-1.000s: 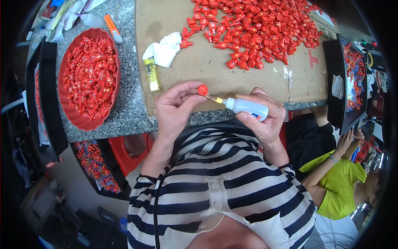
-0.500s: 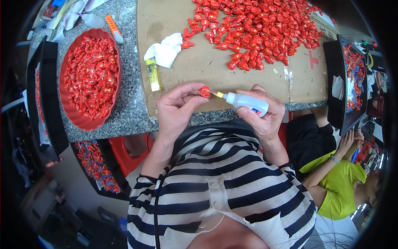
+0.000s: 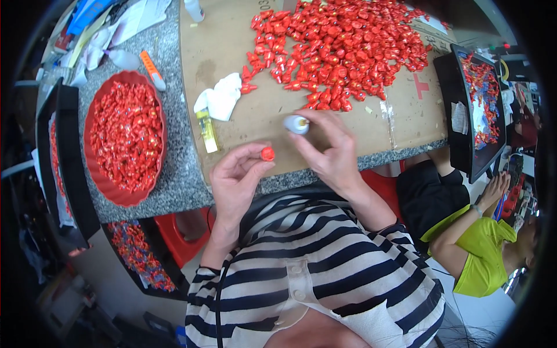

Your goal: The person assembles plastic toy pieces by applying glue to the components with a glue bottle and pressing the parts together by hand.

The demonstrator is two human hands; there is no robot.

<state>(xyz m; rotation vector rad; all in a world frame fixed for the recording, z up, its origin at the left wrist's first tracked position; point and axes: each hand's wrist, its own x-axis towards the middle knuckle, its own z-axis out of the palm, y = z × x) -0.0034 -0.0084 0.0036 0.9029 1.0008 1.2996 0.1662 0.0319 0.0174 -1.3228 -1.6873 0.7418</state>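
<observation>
My left hand (image 3: 235, 180) pinches a small round red plastic piece (image 3: 267, 153) between thumb and fingertips, just over the table's near edge. To its right, my right hand (image 3: 333, 151) grips a small white squeeze bottle (image 3: 294, 126), its nozzle end facing up toward me. Bottle and red piece are apart. Beyond both hands, a large heap of small red plastic parts (image 3: 342, 52) lies on a cardboard sheet (image 3: 360, 130). A crumpled white tissue (image 3: 223, 98) and a clear yellow lighter-like item (image 3: 207, 132) lie beyond my left hand.
A red scalloped bowl (image 3: 119, 197) full of red parts stands at the left, beside an orange-handled cutter (image 3: 152, 71). Another white bottle (image 3: 194, 10) is at the far edge. A black tray (image 3: 455, 110) of colourful pieces sits right, near a person in a yellow-green shirt (image 3: 478, 252).
The bottle's nozzle has come away from the red piece. My right hand has tipped the bottle upright and moved it left and away from me. My left hand still pinches the piece.
</observation>
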